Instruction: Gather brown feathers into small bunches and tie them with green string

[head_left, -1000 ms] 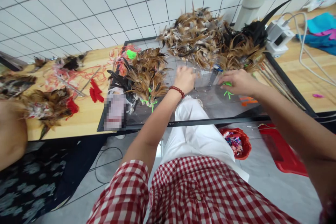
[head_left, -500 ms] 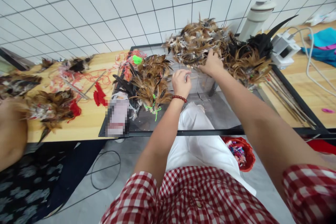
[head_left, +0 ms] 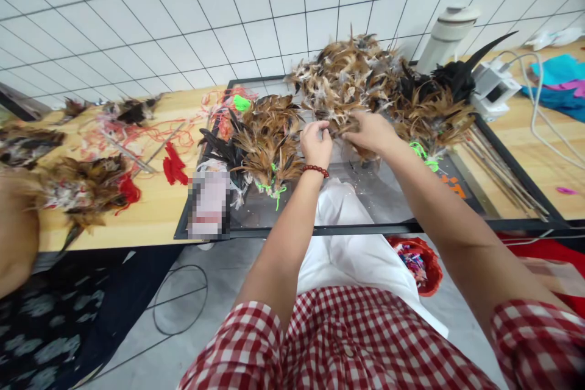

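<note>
Head view: the bare right hand (head_left: 365, 132) is at the centre, its fingers pinched round what appears to be a small tuft of brown feathers (head_left: 363, 152), whose ends poke out under the palm. The bare left hand (head_left: 316, 141), a red bead bracelet (head_left: 315, 170) on its wrist, sits at nine o'clock of it, fingers curled; whether it grips anything, I cannot tell.

The tuft should be nearly weightless, soft and springy along the vanes, with thin, stiffer quills. It is probably best taken by the gathered quill ends, since pressure on the vanes would ruffle or bend them, and smooth quills may slip apart.

Just beyond the right hand, at eleven o'clock, lies a heaped pile of loose brown and white feathers (head_left: 347, 82). At two to three o'clock is a brown-and-black feather bundle (head_left: 434, 111), with neon-green string (head_left: 429, 163) at its near end. Beside the left hand, at nine o'clock, rests a glossy brown feather bundle (head_left: 269, 140) tied with similar string. All these lie on a clear panel with a black frame (head_left: 274, 232), set on the pale wooden surface (head_left: 153, 222). Farther out, at one o'clock, stands a white cylindrical bottle (head_left: 445, 39).
</note>
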The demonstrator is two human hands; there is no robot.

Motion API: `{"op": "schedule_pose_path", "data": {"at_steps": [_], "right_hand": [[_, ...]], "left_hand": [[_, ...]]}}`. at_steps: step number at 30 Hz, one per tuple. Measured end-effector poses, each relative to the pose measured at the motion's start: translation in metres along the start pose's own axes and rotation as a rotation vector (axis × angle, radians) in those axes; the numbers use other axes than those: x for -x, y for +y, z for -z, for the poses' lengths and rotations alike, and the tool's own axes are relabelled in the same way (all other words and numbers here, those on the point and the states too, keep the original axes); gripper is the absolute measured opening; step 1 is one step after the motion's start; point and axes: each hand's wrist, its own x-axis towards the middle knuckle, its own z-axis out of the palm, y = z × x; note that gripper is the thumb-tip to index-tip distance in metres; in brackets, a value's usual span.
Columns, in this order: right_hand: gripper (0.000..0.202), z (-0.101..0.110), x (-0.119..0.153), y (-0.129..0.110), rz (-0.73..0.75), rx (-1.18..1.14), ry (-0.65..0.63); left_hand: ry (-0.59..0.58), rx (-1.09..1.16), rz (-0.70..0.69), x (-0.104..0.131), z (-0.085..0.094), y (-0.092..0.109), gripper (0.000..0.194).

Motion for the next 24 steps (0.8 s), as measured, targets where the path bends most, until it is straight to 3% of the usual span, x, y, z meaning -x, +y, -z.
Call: {"op": "schedule_pose_path", "data": {"at_steps": [4,7,9,12,15,17,19,22,24], "right_hand": [[0.049,0.014,0.003,0.034,0.049,-0.100,0.250],[0.034,0.024,0.014,0.044,0.080,-0.164,0.290],[0.025,0.030,0.025,0.040,0.093,-0.216,0.201],[0.027,0.035,0.039,0.027,0.166,-0.329,-0.125],[0.036,0.031,0.044,0.016,0.349,-0.406,-0.469],[0.037,0.025,0.041,0.016,0.428,-0.374,-0.616],[0.031,0.022,0.036,0.021,0.415,-0.286,-0.639],[0.021,0.027,0.031,0.032,0.314,-0.148,-0.442],[0.024,0.035,0.035,0.031,0.292,-0.165,-0.387]], "left_hand": [[0.019,0.035,0.021,-0.001,0.002,0.004,0.029],[0.010,0.047,0.037,-0.001,0.004,0.008,0.029],[0.008,0.057,0.037,0.000,0.004,0.010,0.030],[0.000,0.057,0.041,0.000,0.005,0.012,0.031],[-0.008,0.050,0.045,0.000,0.007,0.013,0.030],[-0.001,0.050,0.038,-0.001,0.007,0.012,0.029],[0.014,0.056,0.021,-0.003,0.007,0.009,0.029],[0.035,0.068,-0.020,-0.005,0.005,0.002,0.028],[0.049,0.070,-0.059,-0.007,0.003,-0.002,0.027]]}}
